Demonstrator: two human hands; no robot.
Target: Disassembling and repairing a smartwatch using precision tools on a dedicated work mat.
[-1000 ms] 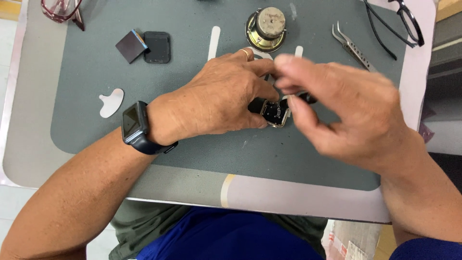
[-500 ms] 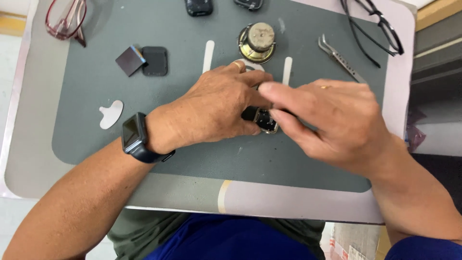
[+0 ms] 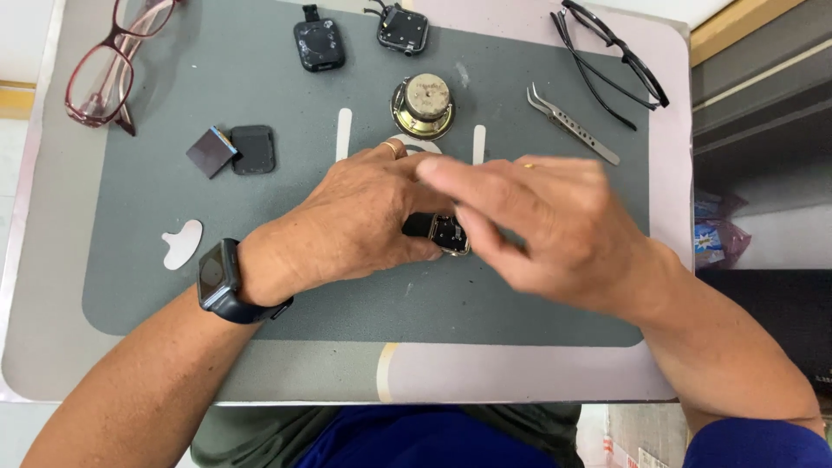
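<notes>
1. Red glasses (image 3: 108, 65) lie far left on the grey mat (image 3: 156, 286).
2. The left hand (image 3: 355, 217) pinches the small opened watch case (image 3: 442, 232) at mat centre.
3. The right hand (image 3: 555, 230), blurred, curls over the case; its grip cannot be told.
4. Tweezers (image 3: 572, 124) lie far right.

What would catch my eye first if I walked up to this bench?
Probably the two hands meeting mid-mat: the left hand and the right hand close around a small opened watch case. Next, the round metal speaker just beyond them, and the red-framed glasses at the mat's far left corner, opposite the black-framed glasses.
</notes>
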